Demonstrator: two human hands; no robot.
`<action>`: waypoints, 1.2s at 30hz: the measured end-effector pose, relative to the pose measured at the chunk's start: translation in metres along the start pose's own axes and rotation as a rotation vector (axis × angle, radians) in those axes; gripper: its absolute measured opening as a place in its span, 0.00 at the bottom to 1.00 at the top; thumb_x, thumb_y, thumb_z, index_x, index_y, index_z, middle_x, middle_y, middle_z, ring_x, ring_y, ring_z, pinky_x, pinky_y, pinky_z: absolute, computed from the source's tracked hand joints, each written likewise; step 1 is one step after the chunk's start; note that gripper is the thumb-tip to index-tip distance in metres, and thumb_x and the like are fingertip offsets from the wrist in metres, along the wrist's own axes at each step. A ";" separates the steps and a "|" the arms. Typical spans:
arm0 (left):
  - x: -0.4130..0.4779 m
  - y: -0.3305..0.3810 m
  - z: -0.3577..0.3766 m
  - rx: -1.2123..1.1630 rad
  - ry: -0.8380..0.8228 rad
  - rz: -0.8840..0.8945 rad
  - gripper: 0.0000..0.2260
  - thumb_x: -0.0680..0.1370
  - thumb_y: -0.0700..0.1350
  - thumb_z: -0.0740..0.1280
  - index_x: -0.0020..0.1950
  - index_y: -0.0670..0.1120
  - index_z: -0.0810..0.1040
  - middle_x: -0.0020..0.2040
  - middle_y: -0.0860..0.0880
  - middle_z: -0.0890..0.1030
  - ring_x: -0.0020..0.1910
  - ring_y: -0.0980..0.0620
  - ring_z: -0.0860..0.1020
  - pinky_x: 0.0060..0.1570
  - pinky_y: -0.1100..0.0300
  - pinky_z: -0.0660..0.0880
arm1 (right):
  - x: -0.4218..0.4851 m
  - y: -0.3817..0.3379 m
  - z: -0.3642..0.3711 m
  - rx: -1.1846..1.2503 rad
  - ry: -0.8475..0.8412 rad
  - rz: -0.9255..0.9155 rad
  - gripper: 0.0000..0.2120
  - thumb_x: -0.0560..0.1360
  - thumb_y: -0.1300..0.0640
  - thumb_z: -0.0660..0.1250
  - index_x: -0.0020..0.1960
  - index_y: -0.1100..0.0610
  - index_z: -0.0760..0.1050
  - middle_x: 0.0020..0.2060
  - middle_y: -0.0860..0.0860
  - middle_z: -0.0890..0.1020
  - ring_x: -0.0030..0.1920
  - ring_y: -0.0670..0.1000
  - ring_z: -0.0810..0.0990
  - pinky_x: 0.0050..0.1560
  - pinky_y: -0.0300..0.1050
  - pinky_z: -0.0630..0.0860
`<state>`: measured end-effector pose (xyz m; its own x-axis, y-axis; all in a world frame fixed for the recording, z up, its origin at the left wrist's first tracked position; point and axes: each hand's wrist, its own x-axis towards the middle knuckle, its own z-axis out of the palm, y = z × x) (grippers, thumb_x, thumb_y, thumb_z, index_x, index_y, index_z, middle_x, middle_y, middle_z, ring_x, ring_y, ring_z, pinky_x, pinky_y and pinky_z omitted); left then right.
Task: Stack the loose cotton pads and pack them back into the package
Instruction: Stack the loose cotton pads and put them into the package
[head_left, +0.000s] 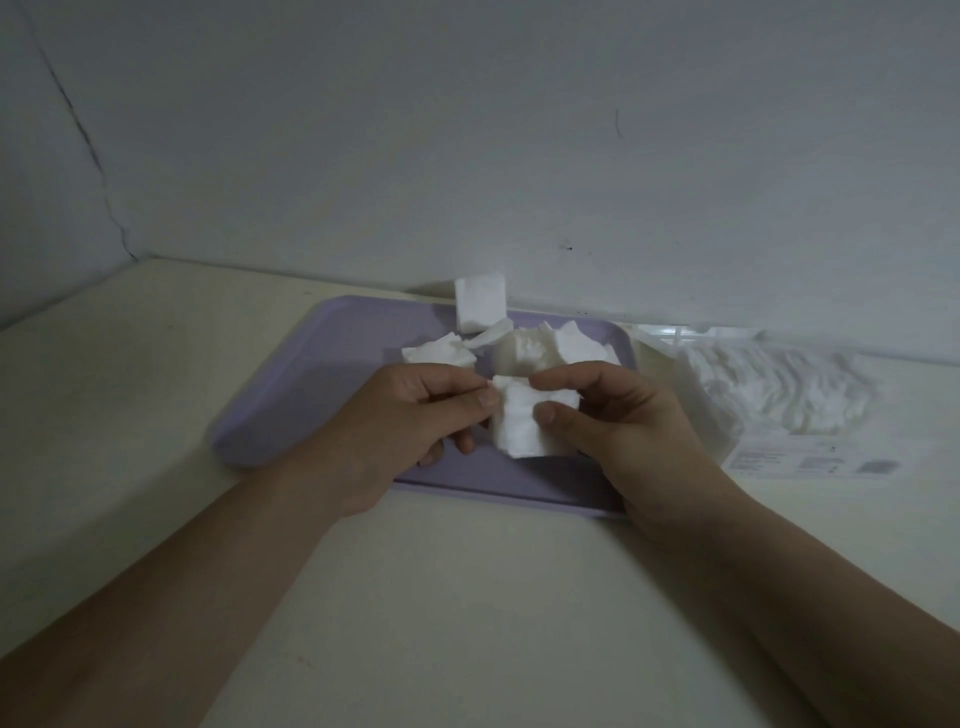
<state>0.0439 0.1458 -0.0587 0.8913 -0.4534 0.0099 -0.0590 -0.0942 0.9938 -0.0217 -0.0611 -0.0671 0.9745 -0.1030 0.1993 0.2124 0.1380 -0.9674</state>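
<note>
Stacked pads (519, 426) are pinched between the left hand (410, 415) and right hand (618, 421); the package (779, 395) lies just right of the right fingers, nearer that hand.

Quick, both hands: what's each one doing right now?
Left hand: pinching the left edge of the cotton pad stack.
Right hand: gripping the same stack's right side.

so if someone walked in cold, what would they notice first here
First, mid-frame, the left hand and the right hand both pinch a small stack of cotton pads above the lilac tray. Behind them, loose pads lie jumbled on the tray's far side, with one pad standing upright by the wall. To the right of the tray, a clear package lies on the table, with more pads inside.
</note>
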 end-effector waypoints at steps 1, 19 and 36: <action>0.001 -0.002 -0.001 0.008 -0.003 -0.004 0.06 0.80 0.43 0.71 0.47 0.48 0.87 0.34 0.45 0.80 0.33 0.47 0.70 0.31 0.57 0.61 | 0.000 0.000 0.000 0.003 -0.012 0.002 0.09 0.76 0.72 0.70 0.50 0.60 0.83 0.47 0.57 0.88 0.51 0.53 0.86 0.58 0.46 0.81; 0.000 0.002 0.000 0.008 -0.037 0.024 0.09 0.85 0.41 0.62 0.56 0.37 0.78 0.38 0.47 0.82 0.34 0.54 0.78 0.31 0.59 0.65 | -0.001 -0.006 0.002 -0.211 0.107 0.047 0.09 0.72 0.63 0.79 0.52 0.58 0.85 0.46 0.55 0.89 0.49 0.55 0.88 0.58 0.53 0.82; -0.005 0.007 0.011 0.079 0.102 0.012 0.06 0.81 0.38 0.62 0.53 0.43 0.79 0.34 0.40 0.84 0.27 0.51 0.73 0.30 0.56 0.64 | -0.007 -0.009 0.008 -0.380 0.143 -0.003 0.09 0.68 0.57 0.82 0.43 0.58 0.84 0.38 0.52 0.88 0.39 0.50 0.85 0.49 0.50 0.83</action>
<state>0.0336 0.1377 -0.0529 0.9310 -0.3631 0.0370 -0.1018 -0.1609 0.9817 -0.0296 -0.0540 -0.0581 0.9484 -0.2427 0.2039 0.1469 -0.2336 -0.9612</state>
